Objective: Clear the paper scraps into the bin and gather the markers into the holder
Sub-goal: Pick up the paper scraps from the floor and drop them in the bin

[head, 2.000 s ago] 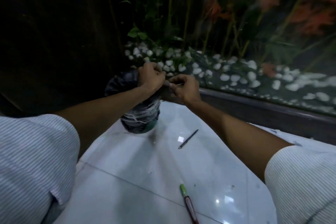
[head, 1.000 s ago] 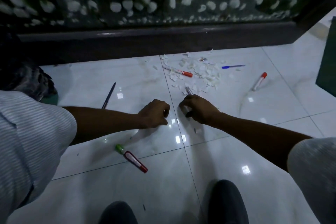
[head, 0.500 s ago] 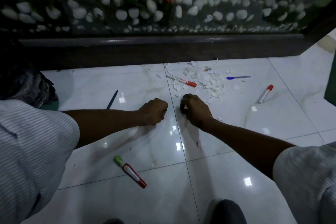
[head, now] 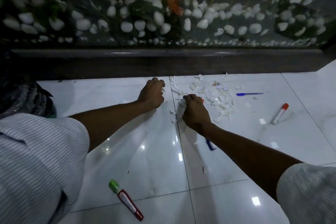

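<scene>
White paper scraps (head: 221,99) lie scattered on the glossy floor tiles, right of centre. My right hand (head: 195,112) rests at the pile's left edge, fingers closed around a few scraps. My left hand (head: 151,92) sits just left of the pile, fingers curled with a white scrap at the fingertips. A red-capped marker (head: 279,113) lies right of the pile. A green-capped red marker (head: 126,200) lies near me. A blue pen (head: 250,94) lies beyond the pile. A blue marker (head: 210,145) peeks from under my right forearm. The bin with its dark liner (head: 27,98) stands at the left edge.
A dark wooden ledge (head: 163,60) runs across the back, fronting a glass planter with white pebbles (head: 158,20) and plants. A red-tipped marker lies mostly hidden among scraps by my right hand. Small stray scraps dot the tiles near my right arm.
I turned from the bin to the scrap pile. Both hands have slid forward over the tiles; the right hand now sits in the pile's edge and the left beside it.
</scene>
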Demonstrator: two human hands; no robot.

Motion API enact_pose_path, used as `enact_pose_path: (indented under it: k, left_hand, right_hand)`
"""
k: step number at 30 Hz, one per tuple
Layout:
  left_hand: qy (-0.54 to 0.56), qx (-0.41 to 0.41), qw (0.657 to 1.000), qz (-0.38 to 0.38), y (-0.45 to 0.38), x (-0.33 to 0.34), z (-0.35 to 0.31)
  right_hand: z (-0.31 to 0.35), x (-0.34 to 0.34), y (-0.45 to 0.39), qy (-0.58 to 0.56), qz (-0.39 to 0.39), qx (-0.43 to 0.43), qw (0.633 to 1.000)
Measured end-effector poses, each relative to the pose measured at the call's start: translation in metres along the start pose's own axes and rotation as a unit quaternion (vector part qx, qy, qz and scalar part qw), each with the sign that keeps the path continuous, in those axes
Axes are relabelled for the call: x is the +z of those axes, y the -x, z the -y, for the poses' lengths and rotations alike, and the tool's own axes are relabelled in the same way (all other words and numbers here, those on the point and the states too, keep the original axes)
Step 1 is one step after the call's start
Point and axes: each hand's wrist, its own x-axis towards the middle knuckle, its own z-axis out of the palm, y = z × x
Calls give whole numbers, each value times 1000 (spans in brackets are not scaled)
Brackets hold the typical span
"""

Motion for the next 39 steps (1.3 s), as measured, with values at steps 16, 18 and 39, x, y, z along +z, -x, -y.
enact_pose_path:
  k: [16,18,39]
  left_hand:
    - [55,109,992,-9,-10,3,10]
    - [81,99,991,-44,-11,0,6]
    - [44,111,991,-54,-44,28,-14]
  right_hand:
    - [-6,6,-23,-13,-20,-92,996]
    - [-6,6,-29,-38,-65,-69,995]
    - [-63,-38,-104,61,52,-89,993]
